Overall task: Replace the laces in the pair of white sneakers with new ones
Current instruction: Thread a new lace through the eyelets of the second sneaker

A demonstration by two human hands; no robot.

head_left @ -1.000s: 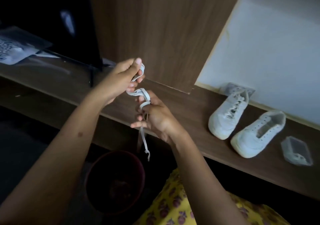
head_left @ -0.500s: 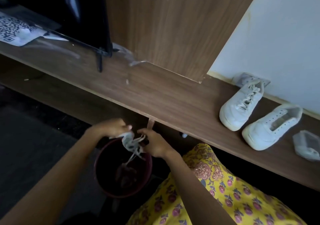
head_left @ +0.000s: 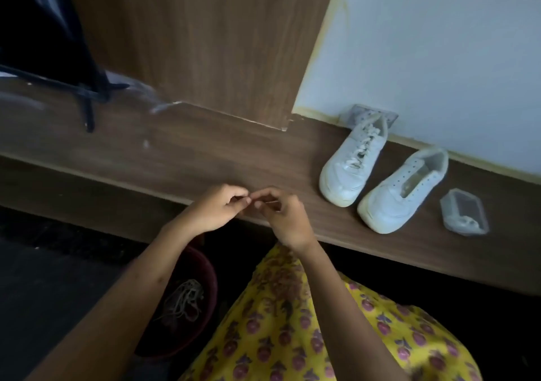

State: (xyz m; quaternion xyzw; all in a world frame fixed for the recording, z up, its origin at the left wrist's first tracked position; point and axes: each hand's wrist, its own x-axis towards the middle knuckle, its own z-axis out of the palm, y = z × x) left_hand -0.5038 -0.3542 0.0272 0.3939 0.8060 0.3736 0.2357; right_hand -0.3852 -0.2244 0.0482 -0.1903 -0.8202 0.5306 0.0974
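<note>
Two white sneakers stand on the wooden shelf at the right. The left sneaker is laced; the right sneaker has bare eyelets and an open tongue. A loose white lace lies bunched in the dark red bin under the shelf. My left hand and my right hand meet at the shelf's front edge, left of the sneakers. Their fingers are curled and the fingertips touch one another. I see no lace in either hand.
A clear plastic packet lies right of the unlaced sneaker. A black screen on a stand occupies the shelf's left end. A wood panel and a white wall rise behind. My yellow flowered clothing fills the lower frame.
Both hands carried the bunched lace down to the bin, let it go there, and rose to the shelf edge with nothing in them.
</note>
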